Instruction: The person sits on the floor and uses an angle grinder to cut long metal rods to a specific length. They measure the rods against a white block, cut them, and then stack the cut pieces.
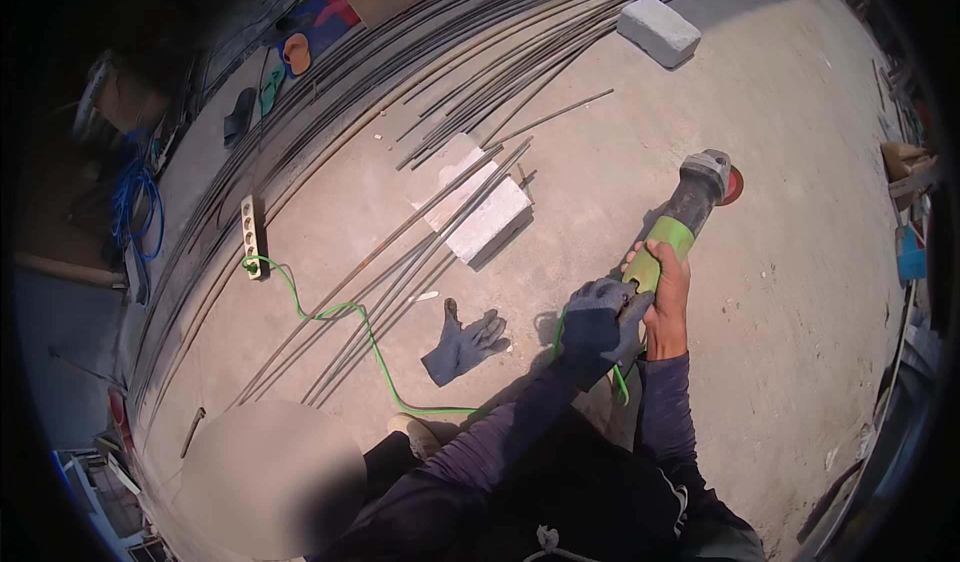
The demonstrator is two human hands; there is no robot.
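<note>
An angle grinder point(672, 230) with a green body, a dark front and a red disc point(734, 186) points away from me, up and to the right. My right hand point(668, 287), bare, is wrapped round its green body. My left hand point(600, 324), in a dark blue-grey work glove, is closed on the grinder's rear end; some of its fingers are hidden. A matching loose glove point(464, 346) lies on the concrete, left of my hands. A green cord point(372, 347) runs over the floor to a white power strip point(251, 237).
Steel rods point(410, 224) rest across a pale block point(490, 212). Many more rods point(500, 92) lie behind, with another block point(658, 32) near their ends. Sandals point(240, 117) and a blue cable coil point(138, 197) are at left. A hammer-like tool point(192, 432) lies lower left.
</note>
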